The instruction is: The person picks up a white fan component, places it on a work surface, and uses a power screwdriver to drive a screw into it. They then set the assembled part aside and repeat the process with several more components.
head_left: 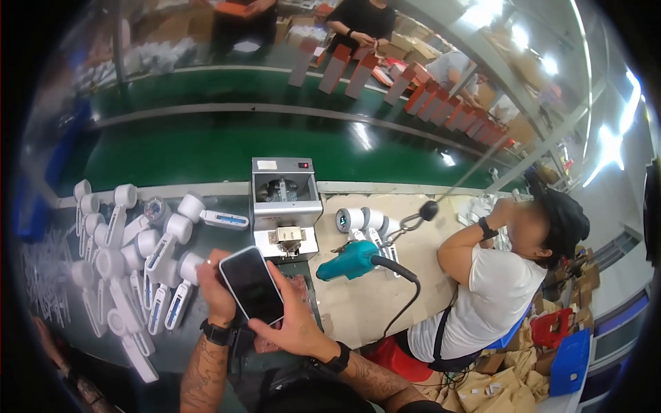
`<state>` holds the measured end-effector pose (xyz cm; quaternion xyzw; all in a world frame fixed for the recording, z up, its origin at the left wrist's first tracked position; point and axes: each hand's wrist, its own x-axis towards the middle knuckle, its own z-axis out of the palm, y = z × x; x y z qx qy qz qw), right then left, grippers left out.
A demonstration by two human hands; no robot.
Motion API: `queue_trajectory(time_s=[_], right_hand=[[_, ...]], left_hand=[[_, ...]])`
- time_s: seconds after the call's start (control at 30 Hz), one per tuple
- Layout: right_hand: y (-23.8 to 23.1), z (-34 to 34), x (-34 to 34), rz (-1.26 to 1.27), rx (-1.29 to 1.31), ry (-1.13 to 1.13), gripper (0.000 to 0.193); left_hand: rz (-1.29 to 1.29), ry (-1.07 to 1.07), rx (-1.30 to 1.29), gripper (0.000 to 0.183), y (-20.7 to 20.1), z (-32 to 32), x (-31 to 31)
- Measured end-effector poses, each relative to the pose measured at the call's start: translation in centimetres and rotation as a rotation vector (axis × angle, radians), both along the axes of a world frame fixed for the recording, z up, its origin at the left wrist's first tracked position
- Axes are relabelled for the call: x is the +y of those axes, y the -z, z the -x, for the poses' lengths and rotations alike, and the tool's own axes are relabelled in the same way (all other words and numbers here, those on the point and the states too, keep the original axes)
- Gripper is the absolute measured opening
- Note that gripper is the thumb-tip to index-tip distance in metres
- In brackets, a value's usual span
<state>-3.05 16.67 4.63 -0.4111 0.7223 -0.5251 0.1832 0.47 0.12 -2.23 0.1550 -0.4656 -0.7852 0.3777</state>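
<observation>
A smartphone (253, 286) with a white edge and a dark screen is held tilted in front of me, over the near edge of the bench. My right hand (297, 322) grips its right side, with the thumb across the lower corner. Closed against its left edge is my left hand (219, 294), whose fingers are partly hidden behind the phone. To the left lies a heap of white handheld fans (110, 261) with round heads and slim handles. A fan (180, 306) from that heap is right beside my left hand.
A grey screw feeder (286, 206) stands beyond the phone. A teal electric screwdriver (348, 265) hangs from a hook at its right, near several fans (351, 220). At the right a person in a white shirt (496, 289) sits close. A green conveyor (186, 148) carries red-grey boxes (361, 76).
</observation>
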Motion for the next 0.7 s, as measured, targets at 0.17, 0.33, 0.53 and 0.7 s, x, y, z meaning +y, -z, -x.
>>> queue_trajectory(time_s=[0.17,0.33,0.53,0.7], right_hand=[[-1.4,-2.3,1.7,-0.041,0.059,0.120,0.098],[-5.1,-3.7,8.2,0.267,0.286,0.094,0.083],[-19.6,10.0,9.1,0.601,0.632,0.794,0.069],[-37.2,28.2,-0.9,0.399,0.868,0.762,0.075]], left_hand=[[0.312,0.089,0.047,0.099,-1.1,-0.2,-0.2],[0.231,0.097,0.004,0.089,-0.6,0.1,0.1],[0.221,0.063,0.020,0.085,-0.8,-0.3,-0.3],[0.259,0.126,-0.009,0.083,-1.3,-0.2,-0.2]])
